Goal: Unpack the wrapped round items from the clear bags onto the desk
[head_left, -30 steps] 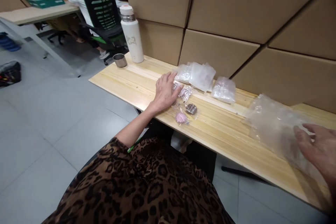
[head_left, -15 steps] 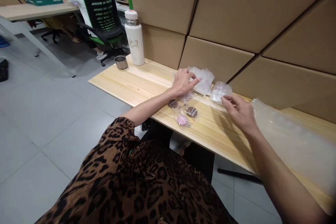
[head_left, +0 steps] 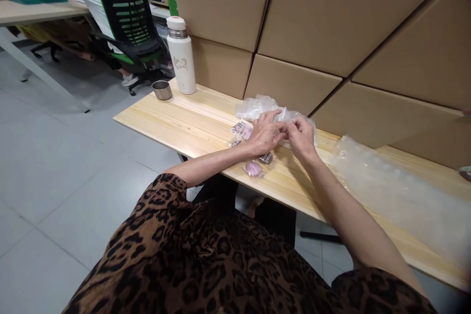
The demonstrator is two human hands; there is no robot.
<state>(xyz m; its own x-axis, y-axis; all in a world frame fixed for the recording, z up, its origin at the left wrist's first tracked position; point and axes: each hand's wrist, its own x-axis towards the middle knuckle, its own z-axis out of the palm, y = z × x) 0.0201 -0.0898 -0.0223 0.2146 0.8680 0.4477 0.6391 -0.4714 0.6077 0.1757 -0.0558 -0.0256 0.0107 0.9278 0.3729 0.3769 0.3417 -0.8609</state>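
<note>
My left hand (head_left: pixel 264 133) and my right hand (head_left: pixel 300 135) meet over the wooden table (head_left: pixel 191 117), their fingertips pinching a small clear plastic bag (head_left: pixel 285 117) between them. A pile of more clear bags (head_left: pixel 255 106) lies just behind the hands against the cardboard boxes. Small packets with pink and dark round pieces (head_left: pixel 253 168) lie in front of my left hand, and another pink packet (head_left: pixel 242 129) lies to its left.
A white flask (head_left: pixel 181 56) and a metal cup (head_left: pixel 162 90) stand at the table's far left end. A large clear plastic sheet (head_left: pixel 397 196) covers the right part. Stacked cardboard boxes (head_left: pixel 312 19) wall the back. A person sits in a green chair (head_left: pixel 127 19) beyond.
Both hands have come together at the bag pile: the right one moved left from the big plastic sheet, and both now pinch one small bag.
</note>
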